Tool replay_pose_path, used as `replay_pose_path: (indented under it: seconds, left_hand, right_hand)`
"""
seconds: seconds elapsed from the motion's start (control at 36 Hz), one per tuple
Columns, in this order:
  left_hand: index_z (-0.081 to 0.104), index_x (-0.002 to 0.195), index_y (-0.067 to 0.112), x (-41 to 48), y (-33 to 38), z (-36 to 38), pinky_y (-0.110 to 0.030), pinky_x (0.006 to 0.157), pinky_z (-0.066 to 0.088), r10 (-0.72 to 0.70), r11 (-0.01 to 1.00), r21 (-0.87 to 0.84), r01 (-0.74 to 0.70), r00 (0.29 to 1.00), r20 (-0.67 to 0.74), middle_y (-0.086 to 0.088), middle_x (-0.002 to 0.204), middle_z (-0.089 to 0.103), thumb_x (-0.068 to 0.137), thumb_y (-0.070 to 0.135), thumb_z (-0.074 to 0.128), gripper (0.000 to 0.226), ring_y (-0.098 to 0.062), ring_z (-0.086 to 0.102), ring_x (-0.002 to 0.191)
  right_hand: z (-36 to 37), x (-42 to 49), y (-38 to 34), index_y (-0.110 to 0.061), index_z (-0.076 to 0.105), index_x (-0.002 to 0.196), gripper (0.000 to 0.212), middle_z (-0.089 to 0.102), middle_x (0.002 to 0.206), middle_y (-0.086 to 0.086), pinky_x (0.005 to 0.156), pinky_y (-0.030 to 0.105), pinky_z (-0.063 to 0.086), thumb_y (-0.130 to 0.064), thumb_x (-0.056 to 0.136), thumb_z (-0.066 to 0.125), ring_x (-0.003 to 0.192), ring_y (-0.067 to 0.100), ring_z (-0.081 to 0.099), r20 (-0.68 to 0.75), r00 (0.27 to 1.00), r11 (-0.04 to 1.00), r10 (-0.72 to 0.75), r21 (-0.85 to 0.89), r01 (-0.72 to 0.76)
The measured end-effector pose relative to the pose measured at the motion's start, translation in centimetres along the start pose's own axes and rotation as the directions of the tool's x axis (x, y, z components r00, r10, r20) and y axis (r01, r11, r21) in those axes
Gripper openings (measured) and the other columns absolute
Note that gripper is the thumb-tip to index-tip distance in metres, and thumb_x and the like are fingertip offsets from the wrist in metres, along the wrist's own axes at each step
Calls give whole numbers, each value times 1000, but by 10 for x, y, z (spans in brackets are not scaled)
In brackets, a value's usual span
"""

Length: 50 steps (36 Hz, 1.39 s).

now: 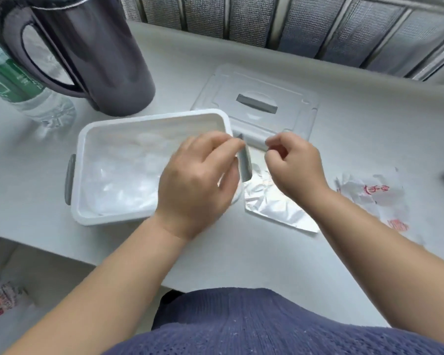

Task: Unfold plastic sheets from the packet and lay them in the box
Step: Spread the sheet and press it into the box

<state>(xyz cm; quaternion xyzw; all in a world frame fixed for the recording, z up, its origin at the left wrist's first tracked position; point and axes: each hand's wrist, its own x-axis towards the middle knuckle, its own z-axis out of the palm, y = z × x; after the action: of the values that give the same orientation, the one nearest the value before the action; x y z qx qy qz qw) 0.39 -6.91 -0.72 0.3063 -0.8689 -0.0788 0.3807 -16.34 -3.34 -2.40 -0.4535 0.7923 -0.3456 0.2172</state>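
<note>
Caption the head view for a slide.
Left hand and right hand pinch a barely visible clear sheet over the silver packet, beside the plastic-lined white box.

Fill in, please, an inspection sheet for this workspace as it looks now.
Surface: white table, no spills seen.
Job's things: white box holding crumpled plastic sheets; silver packet beside it; lid behind.
Clutter: dark jug, water bottle, printed wrapper.
Grippers: left hand and right hand each pinch, seemingly a clear sheet, hardly visible.
Cables: nothing seen.
Surroundings: metal grille behind table.
</note>
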Motion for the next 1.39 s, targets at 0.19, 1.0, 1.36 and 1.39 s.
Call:
replay_pose_path:
  seconds: [0.19,1.0,1.36,1.39]
  left_hand:
    - [68,103,8,-43,61,83,-37,60,52,86,994,-95,-46,874,478,-9,103,67,85,13,48,28,-31,64,79]
    - [60,66,16,-75,68,121,-23,43,29,-281,943,316,108,769,575,2,62,56,74,6,64,14,-23,55,54]
    - [66,75,24,-46,83,96,-33,79,54,-752,353,-345,870,483,450,12,71,66,86,22,70,12,-8,65,74]
    - [64,77,22,-42,87,93,-32,80,54,-743,329,-380,865,485,461,11,75,66,87,19,69,11,-7,64,75]
  right_hand:
    - [-26,-21,89,-18,54,130,41,50,138,2,95,23,33,-10,91,46,126,19,46,387,886,907,257,-413,-82]
    - [-43,-38,131,-18,58,121,34,61,106,-3,84,25,43,-13,89,45,97,15,53,501,824,962,264,-196,-189]
    - [-48,-52,101,-22,54,94,21,55,89,-14,74,11,36,-42,91,53,80,-9,49,364,931,957,-5,273,-102]
    - [-48,-53,99,-26,53,108,32,55,104,-17,84,13,37,-48,85,59,94,-12,48,444,896,966,-20,240,-97]
